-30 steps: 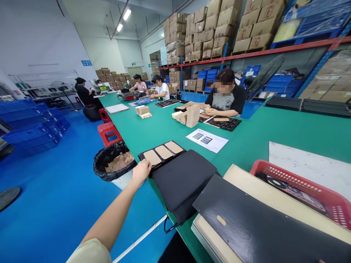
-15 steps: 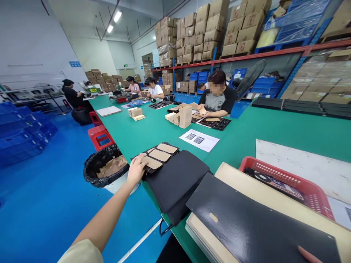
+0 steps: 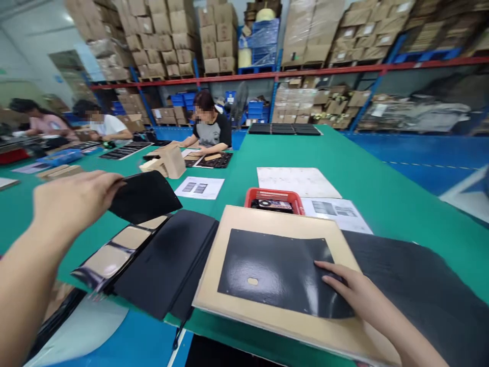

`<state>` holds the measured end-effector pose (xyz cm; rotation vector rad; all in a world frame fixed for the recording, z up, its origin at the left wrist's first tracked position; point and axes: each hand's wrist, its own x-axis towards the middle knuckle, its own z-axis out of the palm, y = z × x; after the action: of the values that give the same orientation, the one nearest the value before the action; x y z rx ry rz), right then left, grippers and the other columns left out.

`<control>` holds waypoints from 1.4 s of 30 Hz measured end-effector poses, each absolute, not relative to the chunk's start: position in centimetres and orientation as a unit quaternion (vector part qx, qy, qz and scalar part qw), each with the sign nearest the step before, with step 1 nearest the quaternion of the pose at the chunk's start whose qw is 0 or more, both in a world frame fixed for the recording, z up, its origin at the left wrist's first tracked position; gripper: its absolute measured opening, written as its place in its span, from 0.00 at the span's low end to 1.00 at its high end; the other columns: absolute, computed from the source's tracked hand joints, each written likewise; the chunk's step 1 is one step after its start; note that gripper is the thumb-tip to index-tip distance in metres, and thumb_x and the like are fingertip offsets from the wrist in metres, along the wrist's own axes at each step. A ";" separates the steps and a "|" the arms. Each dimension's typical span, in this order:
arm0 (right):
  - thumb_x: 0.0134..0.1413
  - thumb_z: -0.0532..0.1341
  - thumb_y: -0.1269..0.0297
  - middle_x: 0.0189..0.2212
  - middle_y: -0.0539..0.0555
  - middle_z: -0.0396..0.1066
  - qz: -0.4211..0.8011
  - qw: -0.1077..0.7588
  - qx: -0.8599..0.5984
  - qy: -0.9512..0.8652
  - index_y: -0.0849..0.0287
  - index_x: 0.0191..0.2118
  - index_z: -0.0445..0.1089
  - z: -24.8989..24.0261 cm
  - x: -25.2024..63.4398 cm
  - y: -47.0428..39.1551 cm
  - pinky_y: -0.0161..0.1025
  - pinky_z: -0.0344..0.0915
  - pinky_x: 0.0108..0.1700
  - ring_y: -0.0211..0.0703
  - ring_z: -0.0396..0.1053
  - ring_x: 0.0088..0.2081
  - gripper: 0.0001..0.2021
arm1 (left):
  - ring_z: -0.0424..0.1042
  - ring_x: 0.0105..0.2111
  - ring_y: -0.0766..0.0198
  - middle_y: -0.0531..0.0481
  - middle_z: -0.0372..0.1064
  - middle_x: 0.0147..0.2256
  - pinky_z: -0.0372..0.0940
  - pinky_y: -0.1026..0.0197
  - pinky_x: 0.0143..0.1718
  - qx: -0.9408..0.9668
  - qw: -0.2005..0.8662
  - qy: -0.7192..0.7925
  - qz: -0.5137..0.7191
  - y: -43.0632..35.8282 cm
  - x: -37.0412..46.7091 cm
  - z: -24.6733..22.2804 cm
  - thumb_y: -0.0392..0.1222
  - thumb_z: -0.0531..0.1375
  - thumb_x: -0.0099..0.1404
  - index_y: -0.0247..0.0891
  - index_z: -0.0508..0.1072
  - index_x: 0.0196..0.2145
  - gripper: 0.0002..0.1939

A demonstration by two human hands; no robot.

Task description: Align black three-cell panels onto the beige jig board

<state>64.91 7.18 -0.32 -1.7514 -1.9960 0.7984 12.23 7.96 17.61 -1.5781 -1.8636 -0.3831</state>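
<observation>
My left hand [image 3: 78, 196] is closed on the edge of a thin black sheet [image 3: 147, 196], raised and tilted above the folded black material. Below it, tan rectangular pads [image 3: 132, 237] in dark frames lie along the left side of a folded black fabric panel [image 3: 168, 260]. My right hand [image 3: 346, 285] lies with fingers stretched out on the right part of a glossy black sheet [image 3: 275, 270], which has small holes near its edges and one oval cutout. That sheet rests on a thick tan board [image 3: 244, 219].
Behind the board stands a red basket [image 3: 273, 193] with dark items in it. A whitish board [image 3: 298, 182], printed papers [image 3: 200, 187] and a dark mat [image 3: 412, 275] lie on the green table [image 3: 244, 176]. Across the table a co-worker [image 3: 212, 127] sits beside stacked tan pads.
The view has swung right. My left hand, earlier resting on the tan pads, now holds a black sheet up. More of my right hand shows on the glossy sheet.
</observation>
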 end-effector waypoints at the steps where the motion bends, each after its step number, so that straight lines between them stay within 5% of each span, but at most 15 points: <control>1: 0.55 0.50 0.52 0.47 0.55 0.72 0.262 0.167 -0.628 -0.714 0.51 0.51 0.72 -0.3 65.3 6.9 0.46 0.68 0.46 0.56 0.69 0.47 0.23 | 0.67 0.36 0.64 0.53 0.68 0.32 0.53 0.63 0.37 -0.607 0.342 -0.703 -0.140 8.1 13.6 18.0 0.71 0.27 0.60 0.37 0.74 0.41 0.47; 5: 0.58 0.52 0.58 0.47 0.61 0.69 0.114 0.098 -0.639 -0.754 0.49 0.54 0.70 0.2 65.6 5.9 0.51 0.67 0.43 0.59 0.68 0.46 0.19 | 0.62 0.28 0.67 0.54 0.60 0.24 0.47 0.66 0.31 -0.614 0.340 -0.688 -0.182 8.0 18.9 18.7 0.74 0.27 0.56 0.37 0.74 0.35 0.48; 8: 0.53 0.60 0.63 0.62 0.61 0.52 0.049 0.115 -0.650 -0.749 0.50 0.51 0.71 0.8 64.7 5.5 0.63 0.56 0.54 0.68 0.48 0.61 0.18 | 0.58 0.22 0.69 0.56 0.55 0.17 0.45 0.67 0.25 -0.632 0.287 -0.653 -0.302 7.9 22.8 18.5 0.74 0.40 0.57 0.38 0.71 0.23 0.38; 10: 0.52 0.63 0.63 0.67 0.60 0.39 0.140 0.190 -0.631 -0.739 0.54 0.59 0.63 1.0 63.5 5.4 0.61 0.47 0.60 0.63 0.35 0.66 0.27 | 0.60 0.21 0.68 0.58 0.59 0.17 0.48 0.67 0.22 -0.624 0.216 -0.646 -0.383 8.0 25.0 17.8 0.72 0.49 0.55 0.38 0.71 0.22 0.32; 12: 0.50 0.66 0.57 0.67 0.59 0.35 0.320 0.285 -0.559 -0.710 0.53 0.67 0.46 1.1 62.1 5.4 0.54 0.47 0.62 0.55 0.37 0.66 0.41 | 0.64 0.23 0.64 0.59 0.66 0.19 0.53 0.66 0.21 -0.611 0.106 -0.650 -0.439 8.4 26.8 16.6 0.68 0.56 0.52 0.40 0.74 0.24 0.26; 14: 0.47 0.67 0.50 0.66 0.58 0.42 0.484 0.369 -0.464 -0.643 0.51 0.67 0.41 1.0 61.1 5.4 0.51 0.54 0.60 0.54 0.47 0.64 0.47 | 0.69 0.26 0.61 0.59 0.72 0.23 0.59 0.64 0.23 -0.604 -0.015 -0.645 -0.468 9.0 28.1 15.0 0.63 0.61 0.49 0.40 0.76 0.29 0.22; 17: 0.47 0.67 0.48 0.53 0.58 0.67 0.569 0.459 -0.420 -0.538 0.55 0.57 0.65 1.1 61.0 5.2 0.50 0.62 0.55 0.55 0.65 0.53 0.32 | 0.73 0.33 0.55 0.55 0.77 0.30 0.66 0.60 0.29 -0.597 -0.145 -0.632 -0.472 9.8 29.5 12.3 0.60 0.63 0.50 0.40 0.77 0.34 0.22; 19: 0.48 0.67 0.50 0.44 0.56 0.74 0.553 0.491 -0.455 -0.495 0.57 0.46 0.74 1.4 62.0 4.8 0.49 0.64 0.53 0.54 0.70 0.47 0.21 | 0.74 0.37 0.51 0.53 0.78 0.34 0.69 0.59 0.32 -0.599 -0.201 -0.632 -0.450 10.0 30.2 10.6 0.60 0.64 0.50 0.40 0.77 0.34 0.21; 28: 0.41 0.71 0.51 0.35 0.54 0.77 0.587 0.457 -0.547 -0.383 0.57 0.36 0.76 2.6 65.5 3.0 0.41 0.70 0.46 0.48 0.73 0.39 0.18 | 0.76 0.40 0.49 0.46 0.78 0.36 0.72 0.51 0.42 -0.501 -0.557 -0.569 -0.340 9.7 32.3 4.4 0.56 0.71 0.41 0.37 0.77 0.36 0.26; 42: 0.37 0.71 0.46 0.37 0.57 0.76 0.604 0.391 -0.580 -0.382 0.58 0.34 0.74 1.4 64.8 3.4 0.43 0.68 0.48 0.53 0.71 0.44 0.22 | 0.76 0.38 0.48 0.44 0.78 0.36 0.73 0.50 0.38 -0.505 -0.547 -0.599 -0.295 9.9 32.6 2.3 0.52 0.71 0.40 0.35 0.76 0.33 0.24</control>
<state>64.77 3.38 1.35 -1.4739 -0.9699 1.5357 32.55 9.92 2.33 -2.5951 -3.0758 -1.5150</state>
